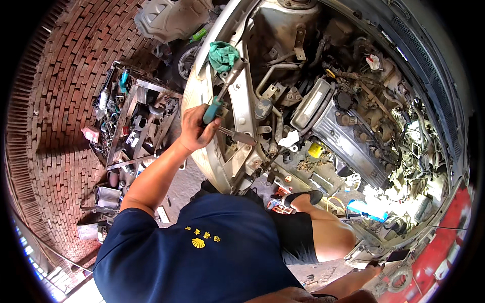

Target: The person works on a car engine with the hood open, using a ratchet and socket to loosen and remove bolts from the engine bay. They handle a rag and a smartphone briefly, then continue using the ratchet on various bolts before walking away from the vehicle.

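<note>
My left hand [198, 127] is closed over the car's front left edge, gripping a teal-handled screwdriver [212, 110] whose shaft points up toward the bodywork. A metal rod with a thicker grey end [244, 137] sticks out to the right from the same hand. Just beyond lies a crumpled green cloth [223, 56] on the pale fender rail [242, 108]. Far to the lower right, my right hand [373, 270] reaches to the front end of the car, beside a flat dark object [397, 256]. Its fingers are too small and partly hidden to read.
The open engine bay holds a silver engine cover [343, 136], hoses and a yellow cap [315, 150]. A bright blue-and-white object [368, 210] lies near the front. At left, a metal rack [132, 103] full of parts stands by a brick surface [65, 96]. My leg [331, 237] is bent beside the car.
</note>
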`<control>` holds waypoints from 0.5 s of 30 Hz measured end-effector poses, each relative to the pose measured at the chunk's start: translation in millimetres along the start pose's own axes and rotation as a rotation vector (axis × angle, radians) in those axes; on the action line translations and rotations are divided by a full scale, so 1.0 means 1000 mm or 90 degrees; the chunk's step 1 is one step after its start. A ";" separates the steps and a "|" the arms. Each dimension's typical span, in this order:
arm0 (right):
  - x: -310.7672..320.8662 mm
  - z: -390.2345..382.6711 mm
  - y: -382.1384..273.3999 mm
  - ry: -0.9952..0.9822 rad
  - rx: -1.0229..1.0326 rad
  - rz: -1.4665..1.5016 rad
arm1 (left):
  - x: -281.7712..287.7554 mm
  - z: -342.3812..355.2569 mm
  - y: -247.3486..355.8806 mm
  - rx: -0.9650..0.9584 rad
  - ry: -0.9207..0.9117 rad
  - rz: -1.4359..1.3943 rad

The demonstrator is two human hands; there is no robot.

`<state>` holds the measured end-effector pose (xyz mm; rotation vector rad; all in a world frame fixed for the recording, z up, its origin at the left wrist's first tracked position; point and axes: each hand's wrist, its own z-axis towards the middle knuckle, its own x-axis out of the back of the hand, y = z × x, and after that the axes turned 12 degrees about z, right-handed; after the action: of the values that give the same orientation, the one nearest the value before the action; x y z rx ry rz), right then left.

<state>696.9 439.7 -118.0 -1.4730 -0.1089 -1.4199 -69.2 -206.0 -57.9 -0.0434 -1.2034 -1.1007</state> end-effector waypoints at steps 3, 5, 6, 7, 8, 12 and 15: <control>-0.002 0.009 0.009 0.014 -0.010 0.020 | -0.004 0.001 -0.001 0.004 0.009 0.007; -0.010 0.015 0.010 0.015 -0.007 0.030 | -0.002 0.001 0.001 0.007 0.013 0.029; -0.012 0.019 0.012 0.018 -0.007 0.035 | -0.003 0.001 0.002 0.014 0.005 0.035; -0.014 0.024 0.018 0.023 -0.009 0.041 | -0.004 0.002 0.003 0.017 -0.002 0.040; -0.015 0.029 0.026 0.025 -0.008 0.049 | -0.005 0.001 0.003 0.034 -0.006 0.046; -0.014 0.059 0.046 0.060 0.046 0.034 | -0.014 0.003 0.008 0.006 0.050 -0.029; 0.025 0.115 0.027 0.131 0.270 -0.219 | -0.022 -0.014 -0.020 0.069 0.030 -0.092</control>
<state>800.1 493.1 -86.9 -0.9842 -0.5217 -1.6897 -71.4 -209.8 -90.8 0.1540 -1.2366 -1.1543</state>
